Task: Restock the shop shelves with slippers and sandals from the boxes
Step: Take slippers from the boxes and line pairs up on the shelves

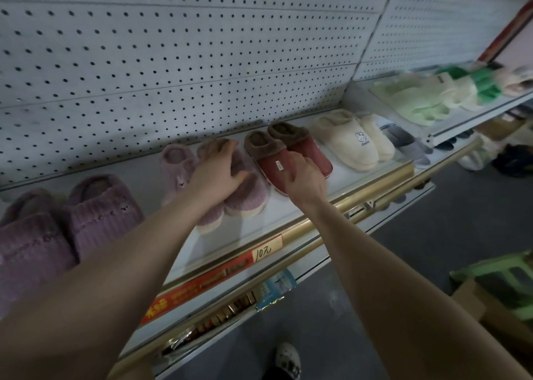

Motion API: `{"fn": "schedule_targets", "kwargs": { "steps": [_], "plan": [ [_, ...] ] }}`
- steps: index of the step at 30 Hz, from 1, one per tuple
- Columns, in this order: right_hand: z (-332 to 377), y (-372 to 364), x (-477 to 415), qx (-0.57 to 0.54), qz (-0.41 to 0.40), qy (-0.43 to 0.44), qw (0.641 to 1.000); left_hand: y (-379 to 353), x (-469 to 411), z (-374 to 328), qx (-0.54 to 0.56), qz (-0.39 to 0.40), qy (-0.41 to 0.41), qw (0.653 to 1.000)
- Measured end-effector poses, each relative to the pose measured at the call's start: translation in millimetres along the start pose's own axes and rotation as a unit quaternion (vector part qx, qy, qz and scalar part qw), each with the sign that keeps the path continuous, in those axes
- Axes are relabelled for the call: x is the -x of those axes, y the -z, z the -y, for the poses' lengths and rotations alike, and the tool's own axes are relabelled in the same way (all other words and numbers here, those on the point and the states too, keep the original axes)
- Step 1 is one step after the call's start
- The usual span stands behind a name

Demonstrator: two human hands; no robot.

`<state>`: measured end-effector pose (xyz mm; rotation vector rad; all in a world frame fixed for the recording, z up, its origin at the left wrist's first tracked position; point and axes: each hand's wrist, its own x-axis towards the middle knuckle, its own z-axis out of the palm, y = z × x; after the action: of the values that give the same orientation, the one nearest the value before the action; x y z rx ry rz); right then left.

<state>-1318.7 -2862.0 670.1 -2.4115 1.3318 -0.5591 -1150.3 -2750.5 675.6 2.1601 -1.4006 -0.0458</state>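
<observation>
Shelf [343, 175] is partly stocked, gaps remain, more pairs judged needed | purple slippers [251, 198] are clasped by the left grip [215, 173] | red slipper [268, 162] is clasped by the right grip [302, 177]

A pale pegboard back wall [173, 62] with dark holes rises behind the white shelf [253, 229], whose near edge carries a gold rail [375, 188]. On the dim grey floor [432, 235] at near right, a green stool [496, 267] stands beside a cardboard box [473, 299].

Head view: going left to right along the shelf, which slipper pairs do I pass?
Purple slippers → lilac slippers → red slippers → cream bunny slippers → grey slippers → pale green slippers.
</observation>
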Motion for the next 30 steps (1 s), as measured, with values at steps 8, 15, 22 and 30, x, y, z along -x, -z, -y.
{"fn": "schedule_targets", "kwargs": {
  "steps": [8, 15, 22, 30],
  "plan": [
    [-86, 39, -62, 0.043, 0.077, 0.035, 0.995, -49, -61, -63, -0.026, 0.025, 0.024, 0.999],
    [-125, 41, -113, 0.058, 0.162, 0.077, 0.982, -86, -87, -82, -0.032, 0.084, 0.140, 0.986],
    [-101, 30, -158, 0.080, 0.190, 0.164, 0.965, -87, -83, -89, -0.045, 0.112, 0.201, 0.972],
    [-99, 23, -171, 0.043, 0.232, 0.173, 0.956, -86, -92, -93, -0.057, 0.123, 0.205, 0.969]
  ]
}}
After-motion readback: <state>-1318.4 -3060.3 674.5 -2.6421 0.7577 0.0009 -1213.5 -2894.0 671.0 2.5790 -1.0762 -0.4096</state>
